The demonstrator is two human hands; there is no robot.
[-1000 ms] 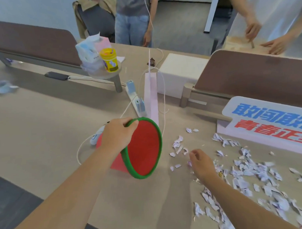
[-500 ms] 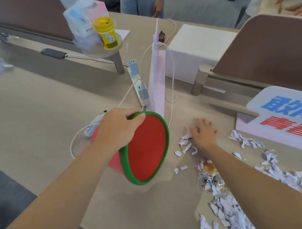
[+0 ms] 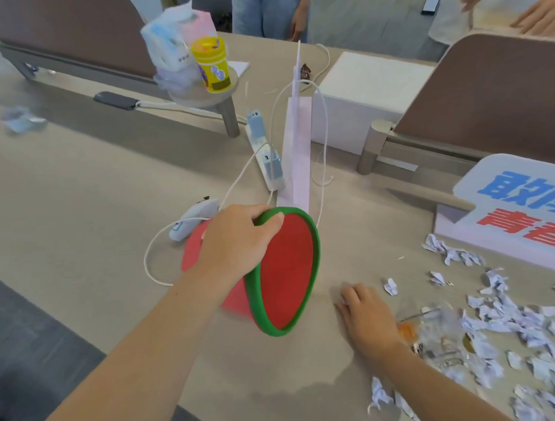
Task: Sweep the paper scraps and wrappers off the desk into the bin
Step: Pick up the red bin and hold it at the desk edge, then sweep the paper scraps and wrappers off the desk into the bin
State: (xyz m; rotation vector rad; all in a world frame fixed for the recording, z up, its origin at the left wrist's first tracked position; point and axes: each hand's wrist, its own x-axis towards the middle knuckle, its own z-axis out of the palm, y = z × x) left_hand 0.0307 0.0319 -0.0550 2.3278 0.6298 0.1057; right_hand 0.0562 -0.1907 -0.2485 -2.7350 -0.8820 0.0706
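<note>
Left hand point(image 3: 236, 243) grips the tipped bin point(image 3: 281, 273) by its green rim. Right hand point(image 3: 366, 314) lies flat on the counter point(image 3: 81, 201), fingers point(image 3: 347, 299) spread, holding nothing. Paper scraps point(image 3: 509, 318) behind its fingers look feather-light, best swept, not pinched.

Head cam, wide-angle, close, looks fwd/down over desk point(image 3: 81, 217).

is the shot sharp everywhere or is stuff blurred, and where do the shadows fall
Head view: the left hand and bin are fairly sharp; the scraps and wrapper by the right hand are motion-smeared; soft shadows lie on the desk under the arms; straight edges bow toward the frame's borders.
</note>
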